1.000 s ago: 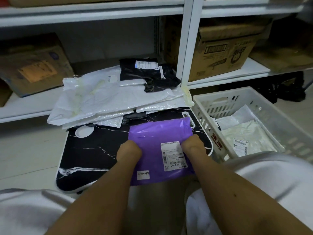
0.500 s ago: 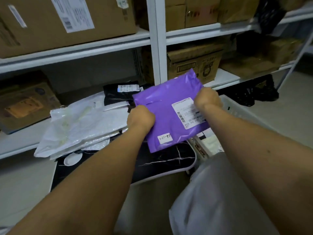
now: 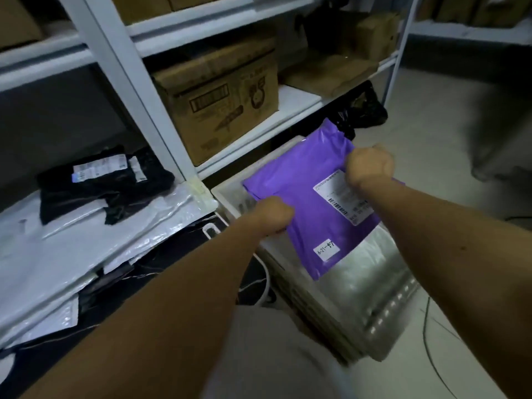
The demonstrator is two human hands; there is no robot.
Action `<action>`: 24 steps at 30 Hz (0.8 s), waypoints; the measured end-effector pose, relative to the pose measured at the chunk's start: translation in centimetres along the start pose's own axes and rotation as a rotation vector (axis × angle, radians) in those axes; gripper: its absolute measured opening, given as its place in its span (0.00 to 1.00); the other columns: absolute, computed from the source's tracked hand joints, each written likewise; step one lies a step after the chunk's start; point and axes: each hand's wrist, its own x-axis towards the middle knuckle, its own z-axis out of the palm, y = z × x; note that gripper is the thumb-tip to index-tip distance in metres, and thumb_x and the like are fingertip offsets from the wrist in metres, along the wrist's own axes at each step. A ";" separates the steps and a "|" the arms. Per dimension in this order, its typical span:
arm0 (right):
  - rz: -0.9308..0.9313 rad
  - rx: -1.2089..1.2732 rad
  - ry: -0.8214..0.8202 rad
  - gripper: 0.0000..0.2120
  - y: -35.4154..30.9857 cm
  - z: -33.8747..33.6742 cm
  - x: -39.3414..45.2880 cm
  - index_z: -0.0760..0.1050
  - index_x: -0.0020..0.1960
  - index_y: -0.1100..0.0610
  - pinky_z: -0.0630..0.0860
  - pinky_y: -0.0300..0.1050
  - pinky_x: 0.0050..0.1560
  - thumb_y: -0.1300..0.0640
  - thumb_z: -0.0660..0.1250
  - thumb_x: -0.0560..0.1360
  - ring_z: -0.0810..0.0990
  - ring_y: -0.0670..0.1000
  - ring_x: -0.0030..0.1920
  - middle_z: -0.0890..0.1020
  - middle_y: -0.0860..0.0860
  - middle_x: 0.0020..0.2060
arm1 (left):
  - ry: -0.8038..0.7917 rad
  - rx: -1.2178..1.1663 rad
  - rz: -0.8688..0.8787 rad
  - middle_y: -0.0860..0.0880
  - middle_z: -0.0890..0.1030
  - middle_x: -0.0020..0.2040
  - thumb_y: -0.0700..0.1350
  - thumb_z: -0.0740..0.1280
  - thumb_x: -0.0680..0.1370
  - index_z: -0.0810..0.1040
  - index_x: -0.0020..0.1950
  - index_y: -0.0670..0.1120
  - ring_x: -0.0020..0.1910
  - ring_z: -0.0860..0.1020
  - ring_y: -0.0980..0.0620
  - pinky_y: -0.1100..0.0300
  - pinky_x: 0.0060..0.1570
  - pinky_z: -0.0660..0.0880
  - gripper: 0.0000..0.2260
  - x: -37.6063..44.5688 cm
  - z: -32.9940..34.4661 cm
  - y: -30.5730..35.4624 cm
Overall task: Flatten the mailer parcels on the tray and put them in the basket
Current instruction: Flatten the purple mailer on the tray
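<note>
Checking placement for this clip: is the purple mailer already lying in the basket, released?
No: both the left hand and right hand grip the purple mailer, held above the basket.

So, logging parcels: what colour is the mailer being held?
Purple mailer, with white labels; the head view shows it.

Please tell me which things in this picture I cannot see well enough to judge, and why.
- Head view: the fingers of the left hand and right hand curl behind the purple mailer.
- Head view: inside of the basket, covered by the mailer and motion-blurred.
- Head view: print on the shipping label, too small and blurred.
- Head view: the tray, mostly under white mailers and a forearm.
</note>
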 end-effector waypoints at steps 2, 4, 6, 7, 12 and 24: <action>-0.022 -0.035 -0.044 0.17 1.2 2.1 0.4 0.76 0.63 0.57 0.73 0.47 0.55 0.62 0.57 0.78 0.77 0.57 0.61 0.80 0.54 0.60 | -0.199 0.088 0.041 0.46 0.74 0.35 0.42 0.58 0.81 0.72 0.36 0.43 0.37 0.73 0.46 0.58 0.38 0.70 0.13 1.7 1.7 0.0; -0.041 -0.062 -0.123 0.17 1.9 4.3 0.5 0.76 0.64 0.58 0.75 0.48 0.55 0.64 0.56 0.79 0.78 0.57 0.61 0.79 0.55 0.61 | -0.372 0.205 0.053 0.46 0.75 0.42 0.42 0.56 0.82 0.71 0.40 0.46 0.45 0.71 0.48 0.60 0.37 0.66 0.11 2.8 2.9 0.2; -0.037 -0.082 -0.187 0.17 2.3 6.5 0.4 0.76 0.64 0.59 0.75 0.49 0.57 0.64 0.55 0.79 0.78 0.58 0.62 0.79 0.56 0.62 | -0.500 0.253 0.040 0.47 0.75 0.47 0.45 0.56 0.83 0.72 0.44 0.47 0.48 0.70 0.49 0.59 0.42 0.67 0.10 4.0 4.1 0.7; -0.029 -0.086 -0.213 0.17 2.6 7.7 0.4 0.76 0.64 0.58 0.75 0.50 0.58 0.64 0.55 0.79 0.77 0.58 0.63 0.79 0.56 0.62 | -0.549 0.268 0.027 0.47 0.75 0.48 0.48 0.55 0.83 0.73 0.47 0.47 0.48 0.70 0.49 0.57 0.46 0.67 0.10 4.2 4.7 1.0; 0.059 -0.035 -0.375 0.19 3.2 13.6 -0.2 0.73 0.68 0.59 0.70 0.52 0.64 0.63 0.54 0.81 0.72 0.60 0.67 0.73 0.58 0.67 | -0.750 0.376 0.004 0.47 0.75 0.58 0.55 0.53 0.83 0.71 0.65 0.47 0.53 0.70 0.48 0.51 0.56 0.68 0.18 5.3 8.4 1.7; 0.230 0.120 -0.727 0.32 -1.5 22.3 -5.2 0.41 0.79 0.46 0.58 0.74 0.66 0.42 0.52 0.81 0.45 0.73 0.73 0.39 0.58 0.77 | -0.675 0.457 0.047 0.42 0.68 0.70 0.51 0.52 0.84 0.64 0.73 0.42 0.58 0.72 0.45 0.57 0.49 0.71 0.21 5.8 10.0 0.6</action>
